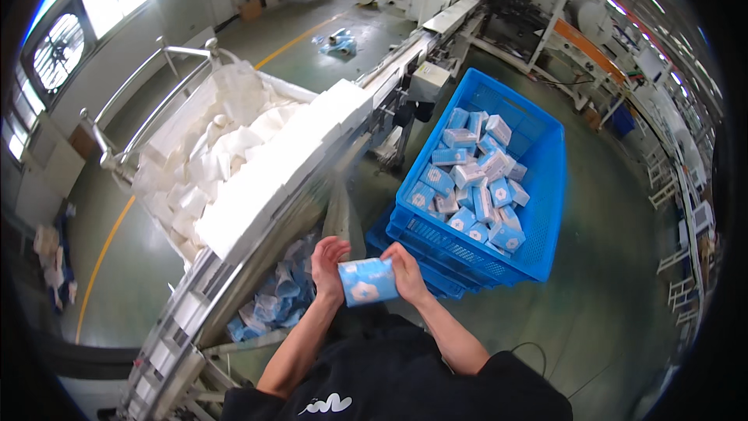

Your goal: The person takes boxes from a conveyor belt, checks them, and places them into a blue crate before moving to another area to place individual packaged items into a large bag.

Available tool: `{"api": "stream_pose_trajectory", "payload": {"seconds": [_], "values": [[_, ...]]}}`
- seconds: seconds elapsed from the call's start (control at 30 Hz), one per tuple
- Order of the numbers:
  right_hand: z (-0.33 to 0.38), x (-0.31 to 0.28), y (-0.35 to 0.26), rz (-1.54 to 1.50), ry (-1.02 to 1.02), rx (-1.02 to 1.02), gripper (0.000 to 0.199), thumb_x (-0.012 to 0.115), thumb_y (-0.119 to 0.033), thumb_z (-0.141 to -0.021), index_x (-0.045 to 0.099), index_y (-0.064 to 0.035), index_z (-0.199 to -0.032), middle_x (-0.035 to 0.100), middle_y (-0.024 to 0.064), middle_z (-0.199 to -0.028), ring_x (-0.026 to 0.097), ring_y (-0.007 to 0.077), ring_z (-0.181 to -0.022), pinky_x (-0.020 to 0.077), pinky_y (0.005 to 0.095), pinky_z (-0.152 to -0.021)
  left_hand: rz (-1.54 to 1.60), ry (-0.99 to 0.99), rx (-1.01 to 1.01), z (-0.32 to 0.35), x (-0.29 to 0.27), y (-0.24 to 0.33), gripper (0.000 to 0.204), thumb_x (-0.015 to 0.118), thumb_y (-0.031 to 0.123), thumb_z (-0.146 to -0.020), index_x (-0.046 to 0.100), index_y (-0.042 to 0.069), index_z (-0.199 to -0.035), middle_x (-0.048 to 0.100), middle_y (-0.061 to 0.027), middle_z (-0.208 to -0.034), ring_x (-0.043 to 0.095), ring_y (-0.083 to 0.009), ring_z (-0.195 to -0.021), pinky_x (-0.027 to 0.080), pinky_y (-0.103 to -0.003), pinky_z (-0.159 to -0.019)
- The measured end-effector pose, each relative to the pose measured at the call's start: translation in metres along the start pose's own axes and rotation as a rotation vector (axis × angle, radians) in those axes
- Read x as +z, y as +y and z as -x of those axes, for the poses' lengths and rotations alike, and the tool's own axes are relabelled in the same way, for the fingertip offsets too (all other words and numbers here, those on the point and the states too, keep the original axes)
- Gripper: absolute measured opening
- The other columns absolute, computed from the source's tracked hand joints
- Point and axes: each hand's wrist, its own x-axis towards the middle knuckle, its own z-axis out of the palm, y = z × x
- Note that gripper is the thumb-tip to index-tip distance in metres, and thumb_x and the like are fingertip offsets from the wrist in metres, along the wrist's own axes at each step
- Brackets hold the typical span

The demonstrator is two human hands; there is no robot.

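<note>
A blue-and-white soft tissue pack (368,281) is held in front of my body, its printed face turned up. My left hand (328,267) has its curled fingers at the pack's left end, and my right hand (407,273) grips the right end with the thumb along the edge. Just beyond my right hand stands a blue plastic crate (555,203), stacked on other blue crates. Inside it lie many similar tissue packs (477,175), heaped loosely with some blue faces and some pale sides up.
A conveyor (183,308) runs diagonally on my left toward a machine (518,12) at the back. Past it, a railed cart (160,157) holds crumpled white tissue. Blue film scraps (280,292) lie under the conveyor. More wrapping (339,43) is on the far floor.
</note>
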Motion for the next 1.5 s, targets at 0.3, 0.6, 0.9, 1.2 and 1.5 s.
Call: {"api": "stream_pose_trajectory", "payload": {"seconds": [0.3,0.6,0.9,1.2,1.5], "values": [[0.048,-0.034,0.005,-0.217,0.657,0.415,0.043,0.040,-0.043,-0.108,0.063,-0.0102,-0.095,0.061,0.0049,-0.089,0.056,0.0152,-0.086,0.0480,0.0317,-0.077,-0.157,-0.055,-0.075,0.017,-0.050,0.048,0.048,0.047,0.051,-0.102,0.058,0.013,-0.128,0.064,-0.0058,-0.124,0.058,-0.0184,-0.114,0.041,-0.039,-0.098],[0.070,0.031,-0.007,-0.194,0.375,0.257,0.026,0.050,-0.026,-0.105,0.061,-0.0045,-0.095,0.059,0.0008,-0.085,0.055,0.0089,-0.085,0.0464,0.0272,-0.076,-0.021,-0.375,-0.357,0.024,0.012,0.008,0.055,0.049,0.050,-0.099,0.053,0.013,-0.140,0.066,-0.0153,-0.124,0.064,-0.0288,-0.108,0.050,-0.042,-0.098],[0.157,-0.026,0.000,-0.886,0.653,0.675,0.083,0.065,-0.064,-0.091,0.039,-0.0105,-0.149,0.055,0.0087,-0.137,0.053,0.0212,-0.124,0.0472,0.0372,-0.097,-0.439,-0.682,-0.444,0.048,0.022,-0.014,0.059,0.073,0.000,-0.087,0.047,-0.007,-0.141,0.064,-0.0177,-0.126,0.065,-0.0276,-0.111,0.053,-0.041,-0.098],[0.191,0.007,-0.003,-0.513,0.894,0.535,0.070,0.083,-0.028,-0.084,0.050,-0.0039,-0.141,0.063,0.0111,-0.129,0.059,0.0208,-0.122,0.0493,0.0398,-0.100,-1.174,-1.002,0.291,0.081,0.090,-0.052,0.048,0.078,0.016,-0.088,0.061,-0.011,-0.123,0.071,-0.0226,-0.106,0.070,-0.0271,-0.091,0.056,-0.037,-0.080],[0.195,-0.016,-0.024,-0.014,0.917,0.585,0.075,0.084,-0.039,-0.080,0.053,-0.0052,-0.138,0.068,0.0175,-0.124,0.065,0.0344,-0.115,0.0516,0.0419,-0.097,-1.536,-0.991,0.830,0.087,0.099,-0.067,0.046,0.064,0.011,-0.088,0.057,-0.009,-0.129,0.069,-0.0285,-0.108,0.069,-0.0445,-0.088,0.056,-0.049,-0.073]]}}
